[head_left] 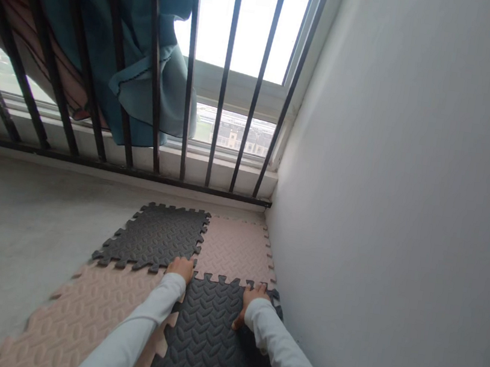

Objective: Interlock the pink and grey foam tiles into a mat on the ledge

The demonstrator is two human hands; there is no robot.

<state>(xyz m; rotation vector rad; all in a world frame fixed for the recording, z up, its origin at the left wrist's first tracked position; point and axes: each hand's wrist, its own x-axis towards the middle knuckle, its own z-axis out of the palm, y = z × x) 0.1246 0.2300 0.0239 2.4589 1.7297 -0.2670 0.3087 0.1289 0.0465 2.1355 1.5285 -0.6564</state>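
Note:
Interlocking foam mat tiles lie on the floor by the wall. My left hand (pixel 181 267) is at the corner where the rear black foam tile (pixel 165 234), the front pink foam tile (pixel 94 314) and the front black foam tile (pixel 211 324) meet. Its fingers look bent down and closed at the front black tile's corner; their tips are hidden. Near that tile's far right corner rests my right hand (pixel 253 299), thumb spread out and fingers reaching over the toothed edge. Beyond it lies the rear pink foam tile (pixel 236 249). Along the front black tile's left side, the teeth are partly apart from the pink tile.
A white wall (pixel 386 185) rises close along the right side of the mats. Dark railing bars (pixel 223 83) stand at the back before a window (pixel 258 21). Blue-green cloth (pixel 151 73) hangs behind the bars. Grey floor (pixel 15 224) stretches to the left.

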